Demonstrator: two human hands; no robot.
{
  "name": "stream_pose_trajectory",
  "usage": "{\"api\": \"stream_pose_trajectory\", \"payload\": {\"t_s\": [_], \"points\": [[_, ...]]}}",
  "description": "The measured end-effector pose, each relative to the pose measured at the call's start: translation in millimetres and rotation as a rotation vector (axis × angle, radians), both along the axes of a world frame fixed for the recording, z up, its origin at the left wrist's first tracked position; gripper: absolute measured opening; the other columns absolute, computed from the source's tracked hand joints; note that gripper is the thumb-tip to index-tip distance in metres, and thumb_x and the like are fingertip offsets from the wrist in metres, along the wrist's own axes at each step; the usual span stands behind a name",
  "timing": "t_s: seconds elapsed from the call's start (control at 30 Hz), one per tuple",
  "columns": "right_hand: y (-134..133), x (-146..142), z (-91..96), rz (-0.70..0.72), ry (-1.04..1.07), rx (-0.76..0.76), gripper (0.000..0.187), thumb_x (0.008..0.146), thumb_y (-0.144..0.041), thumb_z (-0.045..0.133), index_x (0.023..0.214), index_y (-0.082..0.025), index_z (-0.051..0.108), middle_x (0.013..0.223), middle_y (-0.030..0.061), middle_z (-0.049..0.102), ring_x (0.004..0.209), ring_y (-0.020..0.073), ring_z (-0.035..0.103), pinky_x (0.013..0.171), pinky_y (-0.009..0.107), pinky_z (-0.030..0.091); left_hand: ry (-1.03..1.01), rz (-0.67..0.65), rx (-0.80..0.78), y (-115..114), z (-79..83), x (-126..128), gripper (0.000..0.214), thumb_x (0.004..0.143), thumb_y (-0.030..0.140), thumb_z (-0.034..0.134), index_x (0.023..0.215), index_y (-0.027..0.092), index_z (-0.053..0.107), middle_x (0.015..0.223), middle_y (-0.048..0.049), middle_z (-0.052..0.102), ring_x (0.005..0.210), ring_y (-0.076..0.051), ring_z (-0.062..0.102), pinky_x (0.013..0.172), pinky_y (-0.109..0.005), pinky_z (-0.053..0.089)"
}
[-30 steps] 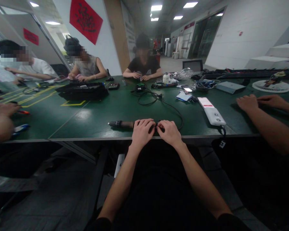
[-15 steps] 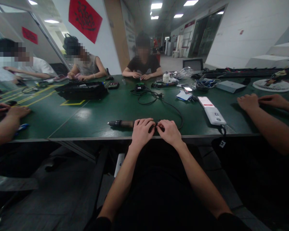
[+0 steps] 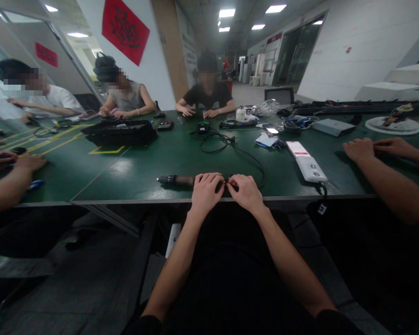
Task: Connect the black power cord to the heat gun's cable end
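Note:
A dark electric screwdriver (image 3: 181, 180) lies lengthwise near the table's front edge, its silver bit end pointing left. My left hand (image 3: 207, 191) is closed over its rear part, fingers bent down on it. Close against it, my right hand (image 3: 245, 191) is closed in a pinch at the tool's rear end. What sits between the fingertips of both hands is small, dark and mostly hidden. A black cord (image 3: 264, 168) curves across the table and passes behind my right hand; its end is hidden.
On the green table (image 3: 143, 181) lie a black tray (image 3: 118, 134), a black adapter (image 3: 202, 127), a white power bank with a phone (image 3: 309, 165) and a white fan grille (image 3: 393, 124). Co-workers' forearms (image 3: 387, 177) rest at both sides; other people sit opposite.
My hands and the screwdriver stay nearly in place, with only slight finger movement. Across the table, a person's hand has opened and shifted left.

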State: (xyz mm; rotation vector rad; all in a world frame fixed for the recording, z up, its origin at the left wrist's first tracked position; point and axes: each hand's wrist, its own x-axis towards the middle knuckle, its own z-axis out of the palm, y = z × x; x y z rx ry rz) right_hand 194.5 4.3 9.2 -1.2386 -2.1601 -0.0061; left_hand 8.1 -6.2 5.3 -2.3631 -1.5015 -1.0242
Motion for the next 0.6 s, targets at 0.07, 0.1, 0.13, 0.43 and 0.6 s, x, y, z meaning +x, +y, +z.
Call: {"api": "stream_pose_trajectory", "payload": {"t_s": [0.07,0.1,0.13,0.43,0.6], "points": [[-0.1,0.0,0.0,0.002,0.001,0.0,0.009,0.1,-0.024,0.059,0.091,-0.023,0.062,0.095,0.0042,0.072,0.091,0.0225,0.064,0.083,0.036,0.036,-0.006,0.011,-0.003,0.0,-0.1,0.3,0.011,0.099,0.029,0.062,0.109,0.029,0.067,0.126,-0.0036,0.073,0.121,-0.025,0.063,0.109,-0.048,0.04],[-0.1,-0.1,-0.1,0.003,0.002,0.0,0.009,0.1,-0.024,0.059,0.091,-0.023,0.062,0.095,0.0041,0.072,0.091,0.0224,0.064,0.083,0.036,0.036,-0.007,0.011,-0.004,-0.1,-0.1,0.3,0.011,0.099,0.029,0.062,0.109,0.029,0.067,0.126,-0.0035,0.073,0.121,-0.025,0.063,0.109,-0.048,0.04],[0.0,-0.1,-0.4,0.003,0.003,0.001,0.009,0.1,-0.024,0.059,0.091,-0.023,0.062,0.095,0.004,0.072,0.091,0.0223,0.064,0.083,0.036,0.036,-0.004,0.009,-0.005,-0.3,-0.1,0.3,0.012,0.099,0.029,0.062,0.11,0.029,0.066,0.127,-0.0031,0.073,0.121,-0.025,0.063,0.109,-0.047,0.04],[0.7,-0.1,-2.2,0.004,0.006,-0.003,0.008,0.1,-0.024,0.06,0.092,-0.023,0.062,0.095,0.0037,0.072,0.091,0.0222,0.064,0.083,0.036,0.036,0.0,0.008,-0.009,-0.6,-0.8,0.1,0.011,0.099,0.03,0.061,0.109,0.029,0.066,0.128,-0.0031,0.072,0.122,-0.026,0.062,0.11,-0.048,0.039],[0.9,0.2,-0.9,0.004,0.003,-0.004,0.008,0.1,-0.023,0.06,0.092,-0.023,0.062,0.094,0.0044,0.072,0.091,0.0229,0.064,0.083,0.036,0.036,0.006,-0.004,-0.007,-0.2,-0.6,0.5,0.015,0.098,0.028,0.063,0.112,0.031,0.067,0.131,-0.002,0.071,0.123,-0.025,0.062,0.11,-0.048,0.039]]}}
